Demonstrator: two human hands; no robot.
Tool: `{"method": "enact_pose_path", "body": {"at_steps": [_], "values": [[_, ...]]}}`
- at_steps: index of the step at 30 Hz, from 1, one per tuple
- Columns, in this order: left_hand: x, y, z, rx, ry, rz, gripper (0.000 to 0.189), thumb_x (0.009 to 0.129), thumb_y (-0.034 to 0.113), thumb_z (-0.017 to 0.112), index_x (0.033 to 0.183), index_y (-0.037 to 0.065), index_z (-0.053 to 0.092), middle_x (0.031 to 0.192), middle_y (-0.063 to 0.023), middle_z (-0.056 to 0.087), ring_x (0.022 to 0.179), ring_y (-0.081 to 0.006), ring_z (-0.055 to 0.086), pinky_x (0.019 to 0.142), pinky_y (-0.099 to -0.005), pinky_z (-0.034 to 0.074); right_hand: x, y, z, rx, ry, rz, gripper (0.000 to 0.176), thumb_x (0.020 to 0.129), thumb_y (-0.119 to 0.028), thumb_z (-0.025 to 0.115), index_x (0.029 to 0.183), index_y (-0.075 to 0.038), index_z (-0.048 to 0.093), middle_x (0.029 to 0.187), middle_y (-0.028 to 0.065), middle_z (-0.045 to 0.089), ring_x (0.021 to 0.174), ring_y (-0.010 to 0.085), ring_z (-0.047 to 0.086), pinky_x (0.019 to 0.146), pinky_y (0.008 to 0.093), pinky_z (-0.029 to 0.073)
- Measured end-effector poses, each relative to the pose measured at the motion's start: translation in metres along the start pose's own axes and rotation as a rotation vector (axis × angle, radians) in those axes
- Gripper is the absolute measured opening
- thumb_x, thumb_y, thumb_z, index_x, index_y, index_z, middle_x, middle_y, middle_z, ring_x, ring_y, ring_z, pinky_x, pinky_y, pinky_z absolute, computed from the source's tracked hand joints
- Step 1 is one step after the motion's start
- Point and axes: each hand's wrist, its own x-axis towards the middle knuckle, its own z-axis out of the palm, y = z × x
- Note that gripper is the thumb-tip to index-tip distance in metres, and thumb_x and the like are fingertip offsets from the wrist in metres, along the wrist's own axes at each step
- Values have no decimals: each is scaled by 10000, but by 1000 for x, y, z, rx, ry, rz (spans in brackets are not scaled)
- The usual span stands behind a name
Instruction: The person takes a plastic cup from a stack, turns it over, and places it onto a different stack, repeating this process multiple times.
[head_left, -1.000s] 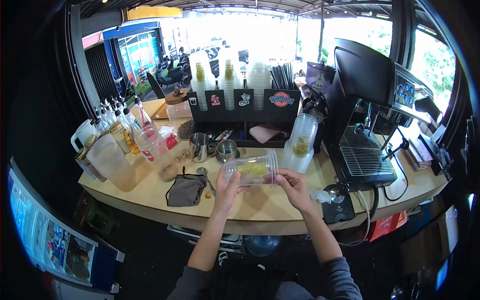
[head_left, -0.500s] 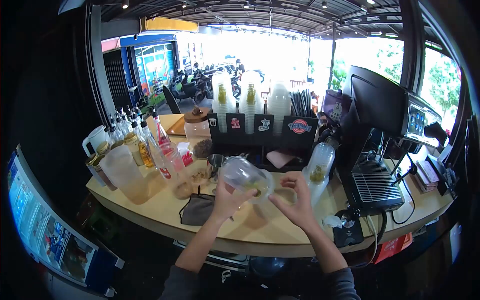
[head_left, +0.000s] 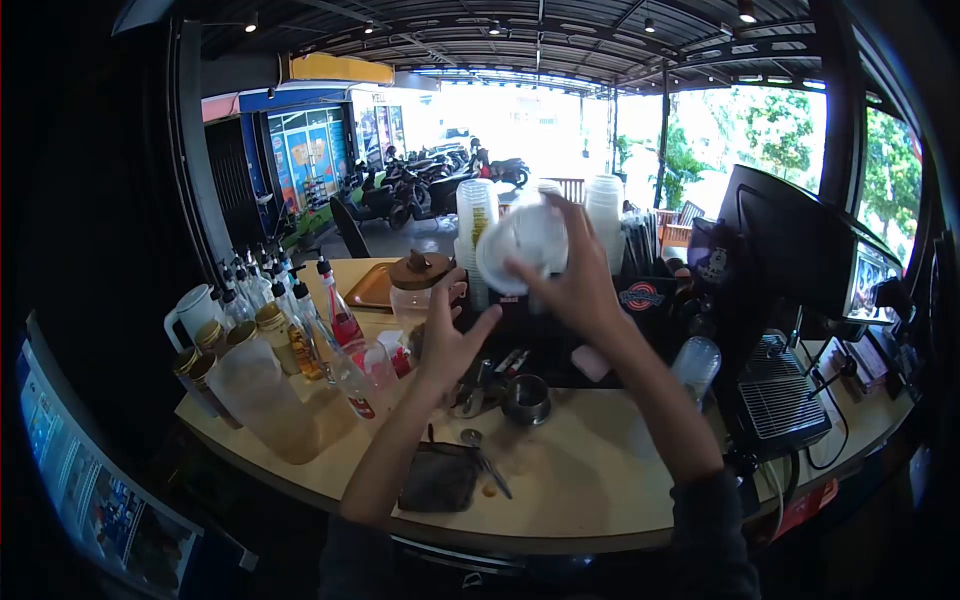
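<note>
My right hand [head_left: 578, 275] grips a clear plastic cup [head_left: 522, 243], raised and tilted before the cup stacks behind the counter. Its fingers lie on the cup's right side and thumb on the lower part. Just left of the cup, my left hand [head_left: 455, 325] is apart from it, fingers and thumb spread, with nothing held. A stack of printed cups [head_left: 477, 215] stands behind, and another cup stack [head_left: 604, 215] is to the right. Below the hands, a metal cup [head_left: 526, 400] sits on the counter.
On the left stand a frosted pitcher [head_left: 262, 395], pump bottles [head_left: 335, 300] and a wooden-lidded jar [head_left: 418, 290]. A dark cloth [head_left: 440, 478] lies near the counter's front edge. At the right are an espresso machine [head_left: 775, 390], a dark monitor [head_left: 785, 240] and clear cups [head_left: 697, 362].
Both hands have risen toward the cup stacks. The cup, earlier in my left hand over the counter, is now in my right hand, and my left hand has let go. The view has shifted.
</note>
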Motion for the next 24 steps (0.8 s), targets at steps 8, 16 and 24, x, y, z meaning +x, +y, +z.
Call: {"method": "enact_pose_path", "body": {"at_steps": [8,16,24], "values": [[52,-90,-8,681,-91,159,819,781,274,703,1376,-49,243,1394,-243,308,1302,-377,316,1060,-423,298,118,87,73,-38,-52,-153,724,700,-223,790,1328,-170,433,1217,189,494,1132,362,503,959,437,423],[41,-93,0,860,-98,136,850,745,257,727,1392,-10,244,1429,-167,284,1329,-326,296,1040,-533,296,140,123,101,19,-318,124,714,748,-428,755,1343,-164,461,1284,180,500,1176,309,502,970,426,425],[38,-90,3,862,-73,128,836,733,202,739,1387,2,258,1424,-162,286,1323,-313,305,1043,-526,290,132,137,119,-84,-327,140,686,693,-432,786,1253,-109,556,1215,183,561,1146,314,521,972,403,418]]}}
